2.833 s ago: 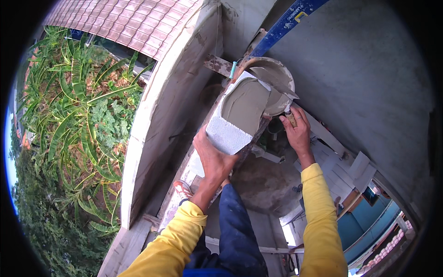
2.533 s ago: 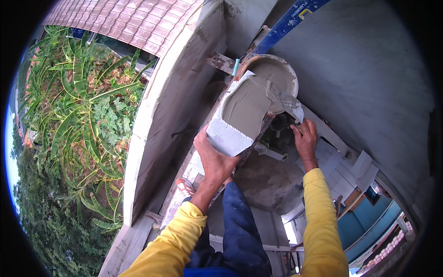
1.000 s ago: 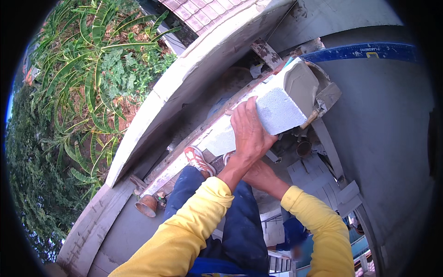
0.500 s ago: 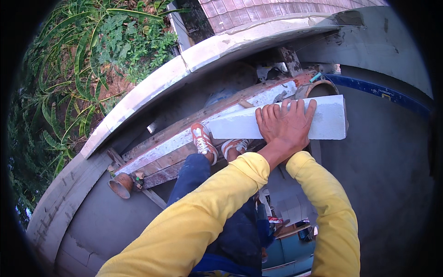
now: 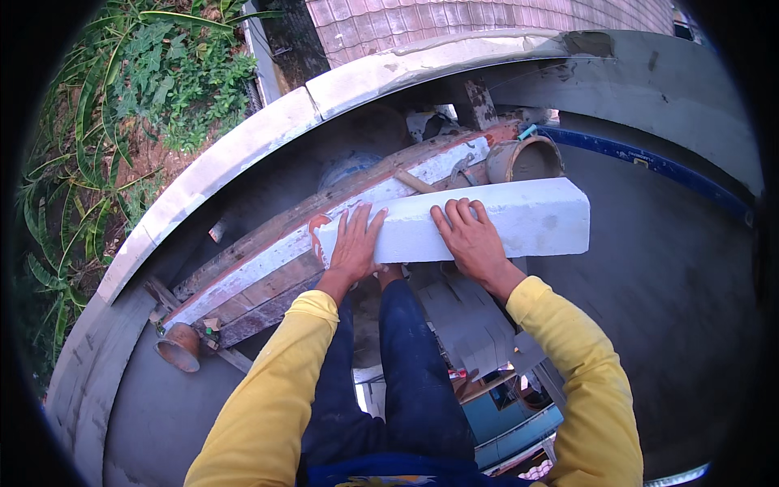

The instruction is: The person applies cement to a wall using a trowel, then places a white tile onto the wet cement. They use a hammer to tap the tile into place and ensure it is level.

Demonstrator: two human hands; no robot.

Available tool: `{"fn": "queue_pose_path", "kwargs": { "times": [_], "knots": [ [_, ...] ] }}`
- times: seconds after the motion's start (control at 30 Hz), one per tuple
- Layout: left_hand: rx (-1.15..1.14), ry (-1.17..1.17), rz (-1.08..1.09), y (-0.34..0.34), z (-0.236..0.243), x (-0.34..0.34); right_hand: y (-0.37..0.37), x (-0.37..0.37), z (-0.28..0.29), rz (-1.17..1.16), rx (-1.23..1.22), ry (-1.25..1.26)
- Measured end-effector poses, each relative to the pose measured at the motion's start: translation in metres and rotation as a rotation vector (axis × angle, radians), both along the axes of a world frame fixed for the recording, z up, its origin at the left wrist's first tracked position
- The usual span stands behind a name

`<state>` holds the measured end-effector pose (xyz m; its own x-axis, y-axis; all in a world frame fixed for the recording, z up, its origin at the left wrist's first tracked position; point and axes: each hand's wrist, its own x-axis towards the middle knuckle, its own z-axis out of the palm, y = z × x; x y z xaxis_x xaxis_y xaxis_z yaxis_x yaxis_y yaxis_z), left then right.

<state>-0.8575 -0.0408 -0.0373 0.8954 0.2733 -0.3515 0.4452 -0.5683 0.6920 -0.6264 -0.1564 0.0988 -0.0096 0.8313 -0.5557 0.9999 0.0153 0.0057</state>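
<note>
A long white block [image 5: 540, 213] lies crosswise in front of me. My left hand [image 5: 355, 245] grips its left end, fingers over the top. My right hand [image 5: 469, 239] holds it near the middle with fingers curled on the upper face. Just behind the block are a round mortar bucket [image 5: 523, 162], a wooden handle [image 5: 412, 180] and a metal tool [image 5: 464, 169], partly hidden. These sit by a long, white-stained wooden plank [image 5: 260, 258] that runs diagonally beneath the block.
A curved concrete parapet [image 5: 227, 154] arches across the top, with plants [image 5: 162, 89] and a tiled roof [image 5: 389, 32] beyond. A blue straightedge [image 5: 657, 162] is at the right, a small bucket [image 5: 178, 347] at lower left. Below my legs is a drop with boards [image 5: 479, 333].
The block has swung from diagonal to crosswise, its mortar-covered face out of sight. My right hand has left the trowel for the block; my left hand moved to the left end.
</note>
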Motion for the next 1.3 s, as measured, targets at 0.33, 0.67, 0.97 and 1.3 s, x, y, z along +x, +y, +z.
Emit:
{"fn": "queue_pose_path", "kwargs": {
  "times": [0.33, 0.67, 0.97, 1.3],
  "knots": [
    [0.057, 0.02, 0.088, 0.083, 0.152, -0.147, 0.051, -0.101, 0.073, -0.131, 0.129, 0.333],
    [0.198, 0.238, 0.142, 0.139, 0.28, -0.178, 0.125, -0.114, 0.096, -0.006, 0.257, 0.611],
    [0.319, 0.11, 0.251, 0.166, 0.367, -0.084, 0.185, 0.016, 0.207, 0.137, 0.407, 0.618],
    [0.574, -0.157, 0.116, 0.234, 0.319, 0.164, 0.238, 0.252, 0.21, 0.208, 0.271, 0.269]
  ]
}}
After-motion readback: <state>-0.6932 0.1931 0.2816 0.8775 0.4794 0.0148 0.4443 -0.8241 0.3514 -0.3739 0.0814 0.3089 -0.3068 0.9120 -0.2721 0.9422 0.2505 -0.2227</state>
